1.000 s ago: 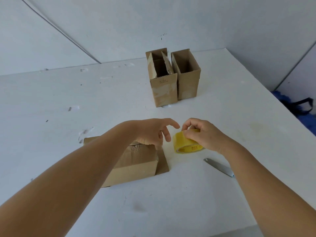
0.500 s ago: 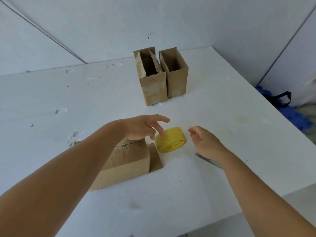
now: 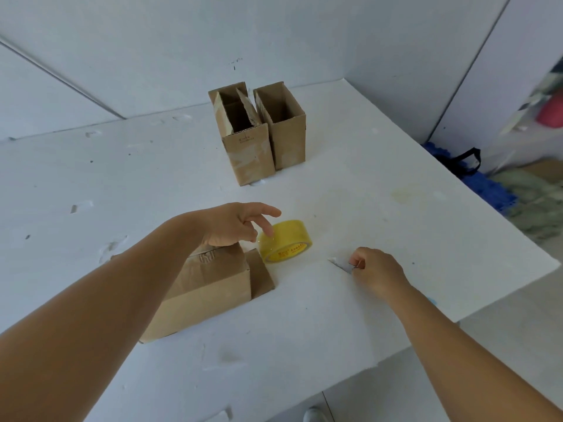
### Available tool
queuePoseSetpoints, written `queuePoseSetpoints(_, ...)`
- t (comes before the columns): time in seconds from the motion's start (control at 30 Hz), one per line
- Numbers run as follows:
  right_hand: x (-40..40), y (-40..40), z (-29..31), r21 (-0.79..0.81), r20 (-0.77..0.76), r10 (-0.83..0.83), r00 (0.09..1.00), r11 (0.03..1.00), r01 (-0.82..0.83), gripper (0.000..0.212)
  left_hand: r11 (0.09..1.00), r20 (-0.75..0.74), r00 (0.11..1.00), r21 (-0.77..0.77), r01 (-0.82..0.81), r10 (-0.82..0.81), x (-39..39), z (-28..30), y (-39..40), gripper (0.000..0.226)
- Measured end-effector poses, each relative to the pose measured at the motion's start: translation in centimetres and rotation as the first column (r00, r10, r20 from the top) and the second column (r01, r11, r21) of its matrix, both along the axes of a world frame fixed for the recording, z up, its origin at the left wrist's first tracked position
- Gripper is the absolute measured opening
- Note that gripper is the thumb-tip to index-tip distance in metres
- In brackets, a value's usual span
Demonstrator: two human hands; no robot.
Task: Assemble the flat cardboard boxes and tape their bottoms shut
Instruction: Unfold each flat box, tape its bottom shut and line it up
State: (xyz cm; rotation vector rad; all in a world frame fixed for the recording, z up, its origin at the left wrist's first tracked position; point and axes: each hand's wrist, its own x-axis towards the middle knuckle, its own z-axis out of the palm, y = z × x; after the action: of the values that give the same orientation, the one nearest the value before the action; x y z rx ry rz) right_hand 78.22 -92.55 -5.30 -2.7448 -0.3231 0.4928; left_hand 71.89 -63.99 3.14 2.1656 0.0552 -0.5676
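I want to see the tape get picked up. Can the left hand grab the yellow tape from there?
Probably yes. The left hand is open right beside the yellow tape roll, one finger nearly on it, with nothing between them.

One head-worn camera looks forward and down, near the table (image 3: 335, 315).

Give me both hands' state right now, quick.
Left hand: open, fingers spread over the tape roll.
Right hand: fingers curled, pinching the metal blade on the table.
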Motion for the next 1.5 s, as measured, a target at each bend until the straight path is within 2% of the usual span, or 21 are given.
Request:
queuePoseSetpoints(0.17, -1.4, 1.4, 3.2, 0.280, 0.094, 0.136, 0.986, 0.947, -0.158, 0.016, 0.999, 0.016, 1.000, 0.052, -0.006, 0.005, -0.1, 0.2, -0.1, 0.062)
queuePoseSetpoints(0.27, -2.7, 3.2, 5.8, 0.358, 0.166, 0.225, 0.960, 0.894, -0.271, 0.031, 0.999, 0.026, 1.000, 0.051, -0.013, 0.012, -0.1, 0.3, 0.0, 0.062)
queuePoseSetpoints(0.4, -3.9, 5.5, 8.2, 0.250, 0.248, 0.331, 0.911, 0.886, -0.390, 0.041, 0.996, 0.036, 0.999, 0.085, 0.004, -0.007, -0.1, 0.4, -0.1, 0.062)
queuePoseSetpoints(0.53, -5.0, 7.5, 9.3, 0.106, 0.278, 0.380, 0.883, 0.901, -0.421, 0.047, 0.996, 0.043, 0.999, 0.094, 0.003, -0.007, -0.2, 0.5, 0.0, 0.063)
queuePoseSetpoints(0.83, -6.5, 10.8, 9.9, -0.090, 0.345, 0.424, 0.838, 0.903, -0.420, 0.039, 0.985, 0.038, 0.999, 0.174, 0.014, -0.021, -0.1, 0.5, 0.0, 0.066)
queuePoseSetpoints(0.97, -7.2, 11.6, 8.5, -0.125, 0.235, 0.510, 0.827, 0.860, -0.495, 0.037, 0.998, 0.054, 0.998, 0.062, -0.015, 0.012, 0.0, 0.2, 0.2, 0.068)
queuePoseSetpoints(1.07, -6.4, 10.5, 7.7, -0.041, 0.147, 0.504, 0.851, 0.863, -0.504, 0.041, 0.999, 0.067, 0.997, 0.019, -0.047, 0.046, -0.1, -0.1, 0.8, 0.067)
queuePoseSetpoints(1.2, -3.6, 7.5, 5.9, 0.066, 0.056, 0.453, 0.890, 0.887, -0.456, 0.045, 0.997, 0.057, 0.996, -0.025, -0.067, 0.068, 0.1, -0.3, 1.1, 0.067)
queuePoseSetpoints(1.33, -1.3, 4.5, 2.8, 0.121, -0.045, 0.338, 0.940, 0.936, -0.331, 0.045, 0.998, 0.068, 0.996, -0.017, -0.061, 0.062, 0.3, -0.4, 1.3, 0.067)
queuePoseSetpoints(1.43, -0.2, 3.2, 1.4, 0.087, -0.055, 0.269, 0.961, 0.961, -0.264, 0.047, 0.998, 0.071, 0.995, -0.022, -0.065, 0.067, 0.4, -0.4, 1.2, 0.067)
queuePoseSetpoints(1.5, 0.2, 2.9, 1.3, 0.101, 0.009, 0.248, 0.969, 0.964, -0.248, 0.057, 0.997, 0.065, 0.995, -0.030, -0.070, 0.072, 0.3, -0.5, 1.2, 0.067)
